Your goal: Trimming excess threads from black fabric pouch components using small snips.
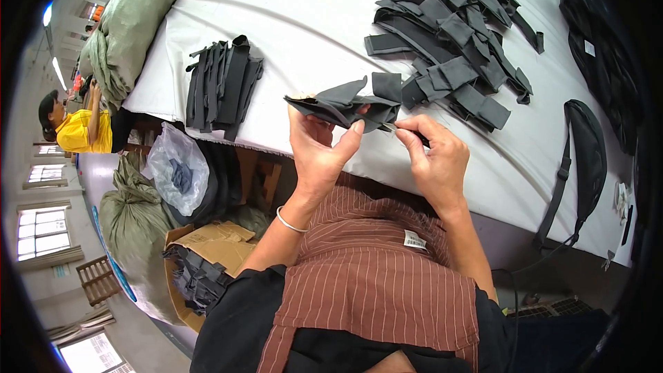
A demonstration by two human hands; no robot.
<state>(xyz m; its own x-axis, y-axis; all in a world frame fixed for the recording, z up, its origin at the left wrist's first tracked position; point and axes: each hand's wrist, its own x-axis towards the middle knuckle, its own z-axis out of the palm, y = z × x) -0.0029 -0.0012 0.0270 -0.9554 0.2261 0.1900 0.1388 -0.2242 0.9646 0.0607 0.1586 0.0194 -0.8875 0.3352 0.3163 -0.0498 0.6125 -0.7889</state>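
Note:
Over the near edge of the white-covered table, my left hand [323, 145] grips a folded dark grey fabric piece [338, 102] between thumb and fingers. My right hand [436, 159] is closed in a pinch at the right end of that piece. Something thin and pale shows at its fingertips and something dark inside the palm; the fingers hide most of it, so I cannot tell its kind. Just beyond, a big loose heap of dark grey fabric strips [456, 34] lies on the table. A neater stack of similar strips [224, 86] sits left of my hands.
A black waist bag [583, 166] and black fabric [597, 55] lie at the table's right. Below the left edge stand a clear plastic bag [181, 166], a tied green sack [135, 200] and a cardboard box [214, 245] holding grey pieces. A person in yellow [83, 130] stands far left.

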